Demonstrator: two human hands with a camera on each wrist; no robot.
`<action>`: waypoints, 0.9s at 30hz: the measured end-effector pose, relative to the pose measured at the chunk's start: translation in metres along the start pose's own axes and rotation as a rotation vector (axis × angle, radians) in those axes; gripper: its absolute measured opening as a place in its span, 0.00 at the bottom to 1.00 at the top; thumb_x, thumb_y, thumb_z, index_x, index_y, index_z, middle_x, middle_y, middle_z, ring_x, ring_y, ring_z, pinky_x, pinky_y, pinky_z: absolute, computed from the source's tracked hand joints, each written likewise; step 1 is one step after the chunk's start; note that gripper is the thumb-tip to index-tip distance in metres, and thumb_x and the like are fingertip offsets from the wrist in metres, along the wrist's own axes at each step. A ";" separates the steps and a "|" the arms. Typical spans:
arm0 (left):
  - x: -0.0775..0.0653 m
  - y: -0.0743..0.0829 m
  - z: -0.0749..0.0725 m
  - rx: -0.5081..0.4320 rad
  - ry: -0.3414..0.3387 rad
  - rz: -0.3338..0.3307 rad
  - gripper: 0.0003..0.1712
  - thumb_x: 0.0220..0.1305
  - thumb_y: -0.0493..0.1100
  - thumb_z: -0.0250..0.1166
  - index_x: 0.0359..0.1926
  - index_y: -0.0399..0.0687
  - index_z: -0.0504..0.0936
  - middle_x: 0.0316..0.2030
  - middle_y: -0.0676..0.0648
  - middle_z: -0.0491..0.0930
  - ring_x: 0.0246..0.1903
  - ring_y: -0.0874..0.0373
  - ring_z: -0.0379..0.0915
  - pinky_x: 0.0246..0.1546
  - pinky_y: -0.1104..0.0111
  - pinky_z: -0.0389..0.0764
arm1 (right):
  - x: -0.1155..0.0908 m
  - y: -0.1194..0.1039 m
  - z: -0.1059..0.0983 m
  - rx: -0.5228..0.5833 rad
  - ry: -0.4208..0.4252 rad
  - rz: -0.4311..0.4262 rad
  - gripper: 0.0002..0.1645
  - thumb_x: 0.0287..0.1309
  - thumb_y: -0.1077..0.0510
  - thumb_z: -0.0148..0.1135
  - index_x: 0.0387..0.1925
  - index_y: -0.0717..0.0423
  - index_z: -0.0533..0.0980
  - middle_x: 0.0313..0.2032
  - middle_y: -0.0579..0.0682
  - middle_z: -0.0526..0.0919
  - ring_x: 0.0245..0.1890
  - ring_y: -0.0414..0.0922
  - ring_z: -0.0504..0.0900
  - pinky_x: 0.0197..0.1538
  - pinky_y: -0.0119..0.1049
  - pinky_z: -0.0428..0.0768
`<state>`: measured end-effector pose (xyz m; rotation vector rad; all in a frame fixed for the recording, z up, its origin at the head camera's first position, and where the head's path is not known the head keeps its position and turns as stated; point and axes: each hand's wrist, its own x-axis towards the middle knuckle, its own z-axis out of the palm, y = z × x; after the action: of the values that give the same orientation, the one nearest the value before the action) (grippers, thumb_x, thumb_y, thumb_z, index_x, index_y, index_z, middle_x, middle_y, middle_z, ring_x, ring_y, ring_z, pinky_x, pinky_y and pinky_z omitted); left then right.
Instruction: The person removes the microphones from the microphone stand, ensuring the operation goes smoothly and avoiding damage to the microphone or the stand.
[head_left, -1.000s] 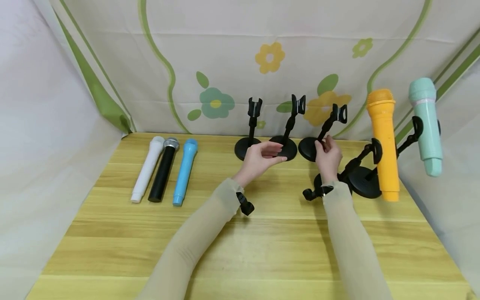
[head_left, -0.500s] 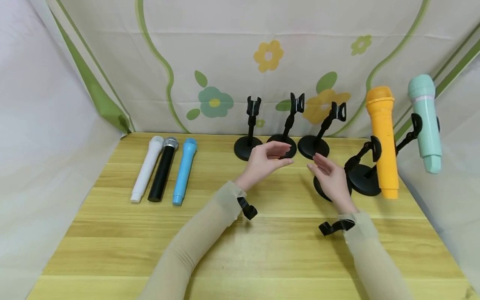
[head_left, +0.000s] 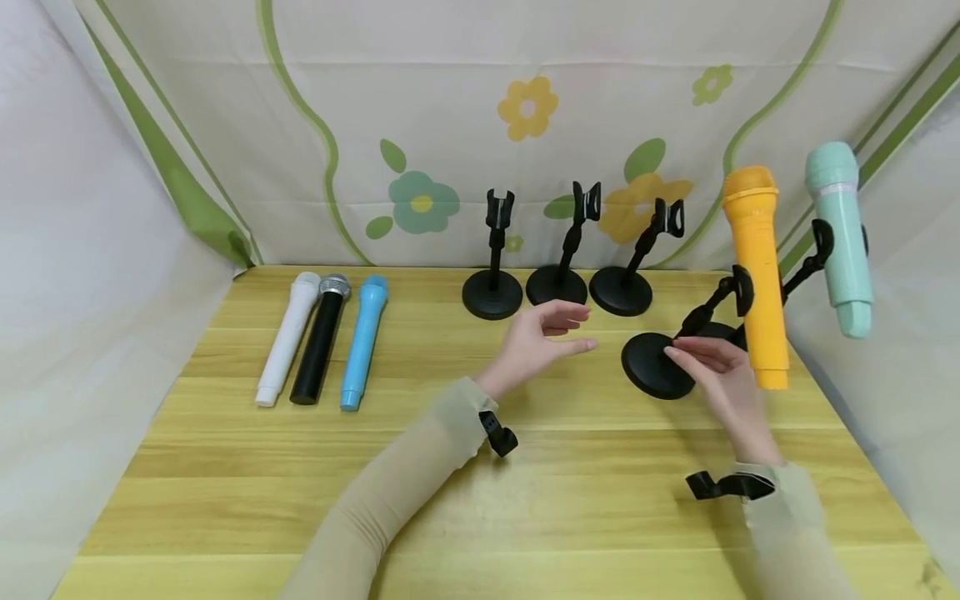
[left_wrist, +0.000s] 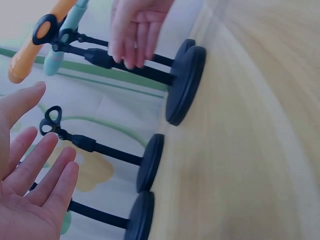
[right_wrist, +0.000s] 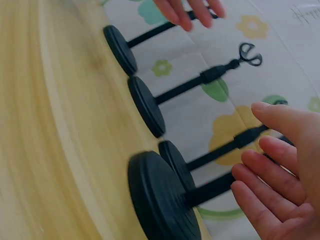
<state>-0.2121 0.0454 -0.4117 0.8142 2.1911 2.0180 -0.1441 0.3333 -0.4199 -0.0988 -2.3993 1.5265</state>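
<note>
My right hand (head_left: 723,379) is at the stem of the black microphone stand (head_left: 657,367) that bears the orange microphone (head_left: 757,275). In the right wrist view its fingers are loosely bent beside the stem, not wrapped round it; whether the fingertips touch it I cannot tell. My left hand (head_left: 536,342) hovers over the table with thumb and fingers spread, holding nothing. Behind it stand three black stands with bare clips: a left one (head_left: 492,293), a middle one (head_left: 557,285) and a right one (head_left: 621,290).
A mint microphone (head_left: 842,242) sits in another stand at the far right, its base partly hidden. On the left of the wooden table (head_left: 450,517) lie a white microphone (head_left: 288,340), a black one (head_left: 321,340) and a blue one (head_left: 364,342). A flowered curtain (head_left: 450,92) hangs behind.
My right hand has left the right bare-clip stand and moved right and nearer, to the stand with the orange microphone. My left hand has shifted slightly nearer and stays empty.
</note>
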 end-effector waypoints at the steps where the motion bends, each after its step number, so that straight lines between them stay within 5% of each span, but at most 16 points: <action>1: -0.001 -0.002 0.001 -0.001 -0.003 -0.001 0.23 0.58 0.42 0.79 0.55 0.48 0.84 0.53 0.47 0.84 0.51 0.56 0.81 0.55 0.61 0.80 | 0.000 -0.003 -0.003 0.010 0.021 -0.019 0.21 0.62 0.59 0.73 0.52 0.69 0.81 0.44 0.44 0.88 0.42 0.32 0.84 0.46 0.20 0.78; 5: -0.005 -0.006 0.007 0.017 -0.017 -0.020 0.24 0.57 0.42 0.79 0.55 0.48 0.84 0.53 0.48 0.84 0.50 0.57 0.82 0.55 0.60 0.81 | 0.002 -0.020 -0.009 0.046 0.088 -0.075 0.18 0.60 0.67 0.72 0.47 0.77 0.79 0.38 0.44 0.87 0.38 0.33 0.84 0.45 0.20 0.79; 10: -0.009 -0.009 0.010 0.031 -0.019 -0.042 0.26 0.57 0.44 0.80 0.56 0.49 0.84 0.51 0.53 0.84 0.50 0.55 0.82 0.55 0.60 0.81 | 0.007 -0.028 -0.011 0.109 0.092 -0.044 0.22 0.59 0.66 0.73 0.52 0.74 0.77 0.41 0.42 0.85 0.42 0.32 0.84 0.47 0.19 0.78; 16: -0.010 -0.010 0.009 0.029 -0.008 -0.038 0.25 0.56 0.45 0.80 0.55 0.49 0.84 0.51 0.52 0.85 0.51 0.51 0.82 0.54 0.60 0.81 | 0.019 -0.010 -0.010 0.082 0.056 -0.014 0.29 0.63 0.63 0.71 0.63 0.69 0.75 0.44 0.34 0.83 0.45 0.29 0.82 0.48 0.18 0.77; 27: -0.013 -0.007 -0.003 -0.031 0.033 -0.007 0.25 0.57 0.42 0.79 0.56 0.50 0.84 0.53 0.47 0.84 0.48 0.61 0.81 0.55 0.57 0.80 | 0.028 0.005 -0.004 0.098 0.110 -0.008 0.21 0.63 0.62 0.71 0.57 0.60 0.80 0.41 0.34 0.84 0.45 0.31 0.82 0.49 0.18 0.76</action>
<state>-0.2051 0.0370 -0.4221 0.7747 2.1711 2.0710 -0.1700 0.3443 -0.4167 -0.1484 -2.2337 1.5893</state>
